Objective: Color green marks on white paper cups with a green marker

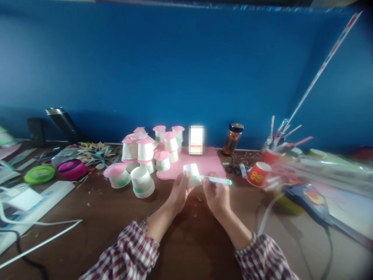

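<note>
My left hand (178, 195) is closed round a small white paper cup (192, 174), its thumb along the near side. In my right hand (218, 197) is a white marker (217, 180) with a light green end pointing right; its other end meets the cup's right side. Whether the tip touches the cup, I cannot tell. Beneath and behind my hands lies a pink sheet (208, 158). Left of it stand several white cups with pink paper tops (145, 149) and green patches, some stacked. Nearer me is a white cup without a pink top (142, 182).
To the right are a red paper cup (259, 174), black scissors (233, 168), a jar of amber liquid (233, 139) and a hot glue gun (309, 200). Leftward lie a magenta tape roll (72, 169), a green round lid (39, 174), a power strip (55, 202) and white cables (55, 241).
</note>
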A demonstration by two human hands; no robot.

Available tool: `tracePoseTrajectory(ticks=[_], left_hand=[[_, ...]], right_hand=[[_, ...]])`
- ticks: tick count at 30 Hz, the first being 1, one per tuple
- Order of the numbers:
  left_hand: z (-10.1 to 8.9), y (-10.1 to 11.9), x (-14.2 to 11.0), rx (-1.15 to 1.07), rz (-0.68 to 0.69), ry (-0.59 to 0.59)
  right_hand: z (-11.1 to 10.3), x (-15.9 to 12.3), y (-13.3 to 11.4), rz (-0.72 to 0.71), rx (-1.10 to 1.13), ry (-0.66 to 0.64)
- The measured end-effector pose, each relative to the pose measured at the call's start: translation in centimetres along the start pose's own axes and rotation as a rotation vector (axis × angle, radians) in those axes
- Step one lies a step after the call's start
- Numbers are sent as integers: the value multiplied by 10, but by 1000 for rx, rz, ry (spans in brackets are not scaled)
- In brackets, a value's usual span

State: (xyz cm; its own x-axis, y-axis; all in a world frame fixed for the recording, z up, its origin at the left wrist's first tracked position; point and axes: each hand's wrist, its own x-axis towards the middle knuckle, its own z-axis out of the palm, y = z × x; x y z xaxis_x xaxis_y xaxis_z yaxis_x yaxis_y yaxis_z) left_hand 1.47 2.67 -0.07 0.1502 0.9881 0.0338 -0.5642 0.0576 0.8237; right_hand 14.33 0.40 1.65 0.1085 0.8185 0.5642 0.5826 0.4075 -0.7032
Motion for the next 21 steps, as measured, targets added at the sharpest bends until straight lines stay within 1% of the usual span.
tracePoseTrajectory(ticks=[8,11,15,18,21], left_hand=[[0,-1,1,-17,-18,14],[-2,-2,1,-22,-16,7],[-3,-3,2,-23,-18,4],[-3,-4,2,-22,-22,-17],[-2,-3,2,-11,-32,-3]], right_hand=[[0,-1,0,37,64,-35],[0,-1,-1,12,13,-48],[-1,-1,-2,-13,-52,-20],[-1,-1,-4,8,1,-42],[-2,-2,-4,18,30,-51]])
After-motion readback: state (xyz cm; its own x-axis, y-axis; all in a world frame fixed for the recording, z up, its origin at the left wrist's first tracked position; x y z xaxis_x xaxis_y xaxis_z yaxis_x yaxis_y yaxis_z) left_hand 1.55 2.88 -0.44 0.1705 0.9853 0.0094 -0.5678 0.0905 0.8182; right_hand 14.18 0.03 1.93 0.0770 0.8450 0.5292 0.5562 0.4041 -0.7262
